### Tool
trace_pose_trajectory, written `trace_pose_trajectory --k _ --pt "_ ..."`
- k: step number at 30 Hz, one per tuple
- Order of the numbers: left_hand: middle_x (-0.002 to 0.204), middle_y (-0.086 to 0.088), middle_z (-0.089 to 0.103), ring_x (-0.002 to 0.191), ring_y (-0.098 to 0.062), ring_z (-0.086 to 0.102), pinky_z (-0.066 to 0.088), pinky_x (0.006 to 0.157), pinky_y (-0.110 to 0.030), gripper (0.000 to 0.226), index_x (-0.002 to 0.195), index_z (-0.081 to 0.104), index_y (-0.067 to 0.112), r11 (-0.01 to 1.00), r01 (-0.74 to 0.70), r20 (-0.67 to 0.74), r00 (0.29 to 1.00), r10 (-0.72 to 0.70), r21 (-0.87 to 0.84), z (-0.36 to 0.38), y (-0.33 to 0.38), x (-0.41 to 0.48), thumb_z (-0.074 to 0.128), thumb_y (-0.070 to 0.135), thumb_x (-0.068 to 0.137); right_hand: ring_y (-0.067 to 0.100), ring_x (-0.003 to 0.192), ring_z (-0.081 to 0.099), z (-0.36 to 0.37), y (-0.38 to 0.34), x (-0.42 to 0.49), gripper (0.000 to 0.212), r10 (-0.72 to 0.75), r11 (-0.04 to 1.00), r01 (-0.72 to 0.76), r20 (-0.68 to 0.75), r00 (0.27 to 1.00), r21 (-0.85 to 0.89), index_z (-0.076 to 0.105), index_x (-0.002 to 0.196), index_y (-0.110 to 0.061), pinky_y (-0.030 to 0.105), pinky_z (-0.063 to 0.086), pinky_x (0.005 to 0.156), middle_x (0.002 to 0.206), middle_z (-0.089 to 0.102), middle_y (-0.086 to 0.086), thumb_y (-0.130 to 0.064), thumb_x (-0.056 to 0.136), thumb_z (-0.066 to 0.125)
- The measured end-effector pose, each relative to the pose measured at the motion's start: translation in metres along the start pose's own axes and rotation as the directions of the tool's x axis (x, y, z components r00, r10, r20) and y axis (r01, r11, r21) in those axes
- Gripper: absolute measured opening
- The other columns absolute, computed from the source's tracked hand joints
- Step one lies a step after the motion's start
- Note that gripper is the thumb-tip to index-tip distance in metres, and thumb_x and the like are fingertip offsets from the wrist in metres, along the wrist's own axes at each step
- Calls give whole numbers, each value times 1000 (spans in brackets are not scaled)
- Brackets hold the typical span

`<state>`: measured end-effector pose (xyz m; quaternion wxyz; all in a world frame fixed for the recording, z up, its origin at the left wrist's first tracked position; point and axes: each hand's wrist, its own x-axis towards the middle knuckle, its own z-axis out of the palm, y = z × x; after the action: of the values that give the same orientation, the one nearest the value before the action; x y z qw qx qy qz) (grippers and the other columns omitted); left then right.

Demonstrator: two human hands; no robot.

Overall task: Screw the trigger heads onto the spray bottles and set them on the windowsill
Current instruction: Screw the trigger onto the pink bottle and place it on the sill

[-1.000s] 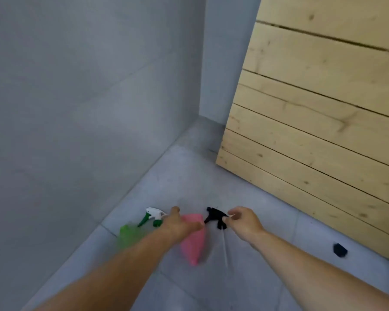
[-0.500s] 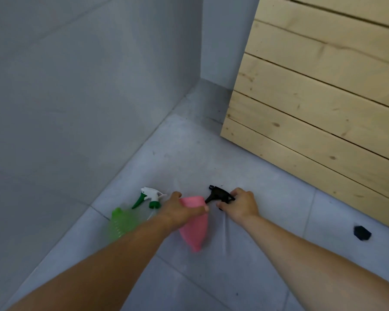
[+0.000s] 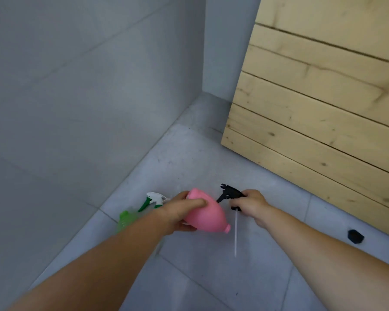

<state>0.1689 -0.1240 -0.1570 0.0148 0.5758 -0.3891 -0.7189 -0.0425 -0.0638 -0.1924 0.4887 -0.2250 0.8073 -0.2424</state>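
Note:
My left hand [image 3: 180,213] grips a pink spray bottle [image 3: 208,217] and holds it tilted above the floor, its open neck pointing down to the right. My right hand [image 3: 253,204] holds a black trigger head [image 3: 229,194] just right of the bottle, with its white dip tube [image 3: 235,234] hanging down. A green bottle [image 3: 126,221] lies on the floor behind my left forearm. Beside it lies a white and green trigger head [image 3: 154,199].
Grey tiled floor [image 3: 211,277] meets a grey wall [image 3: 76,97] on the left. A slatted wooden panel [image 3: 323,108] stands at the right. A small black object [image 3: 355,236] lies on the floor near the panel's base.
Both hands have risen from the floor, the left lifting the pink bottle and turning its neck toward me, the right lifting the black trigger head so its tube hangs free.

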Motion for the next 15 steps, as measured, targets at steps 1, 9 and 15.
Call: trace_pose_trajectory --k 1,9,15 --pt "135 -6 61 118 -28 65 62 88 -43 55 140 52 27 1000 -19 -5 1000 19 -17 -2 7 -5 73 32 89 21 69 58 -8 -9 -7 10 -2 999 2 -8 1000 39 64 81 -8 31 47 63 76 65 11 -6 75 72" --pt "135 -9 57 115 -27 64 63 80 -46 69 136 48 18 959 -231 -69 972 223 -161 -11 56 -87 85 31 79 21 70 57 -78 -95 -90 11 -142 946 157 -72 987 284 64 83 -10 29 49 62 79 64 10 -11 80 74" --pt "135 -17 63 116 -32 69 62 81 -42 99 135 45 12 942 -324 73 941 331 -88 -6 78 -160 92 39 52 29 70 63 -99 -140 -173 6 -267 830 237 -14 964 505 63 87 -3 51 58 82 74 63 15 -1 86 68"
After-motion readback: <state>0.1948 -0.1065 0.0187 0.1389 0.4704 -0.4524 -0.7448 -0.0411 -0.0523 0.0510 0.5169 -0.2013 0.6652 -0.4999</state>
